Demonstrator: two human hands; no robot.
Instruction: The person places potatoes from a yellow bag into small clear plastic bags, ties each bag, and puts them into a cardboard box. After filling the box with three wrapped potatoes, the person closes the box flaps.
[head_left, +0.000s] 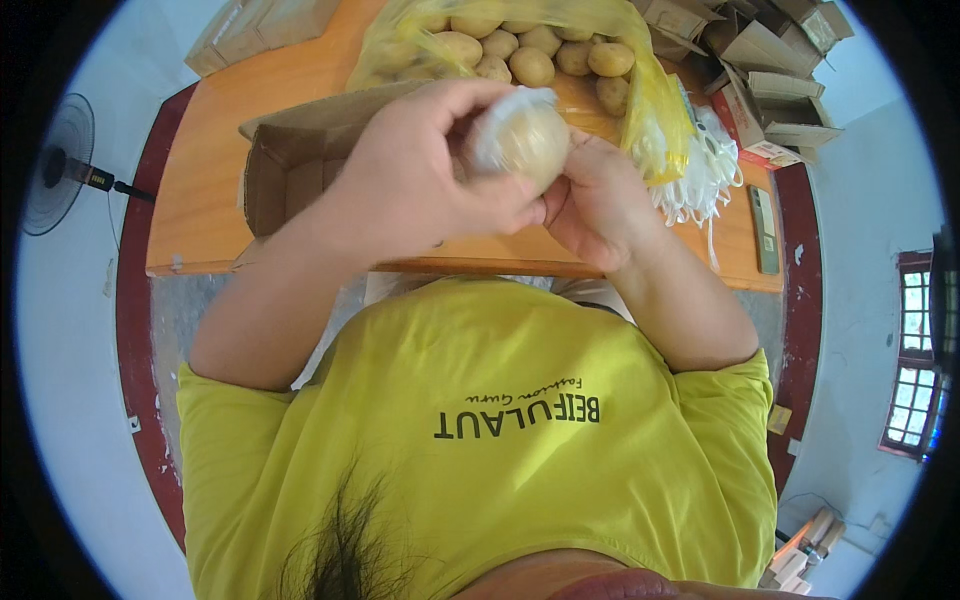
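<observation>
A potato (536, 139) in thin clear plastic film is held up over the near part of the wooden table. My left hand (420, 165) grips it from the left, with the thumb along its near side. The fingers of my right hand (596, 195) close on its right and lower side. Bunched whitish film covers its far left end. Beneath my left forearm stands an open cardboard box (281, 176), partly hidden by that arm. Beyond my hands, several bare potatoes (532, 66) lie in an open yellow plastic bag (652, 97).
Right of the bag lies a pile of thin white plastic covers (705, 165) with stringy edges. A phone (763, 229) rests near the table's right edge. Open cartons (784, 109) crowd the far right, and another carton (259, 30) stands far left. A fan (60, 165) is at left.
</observation>
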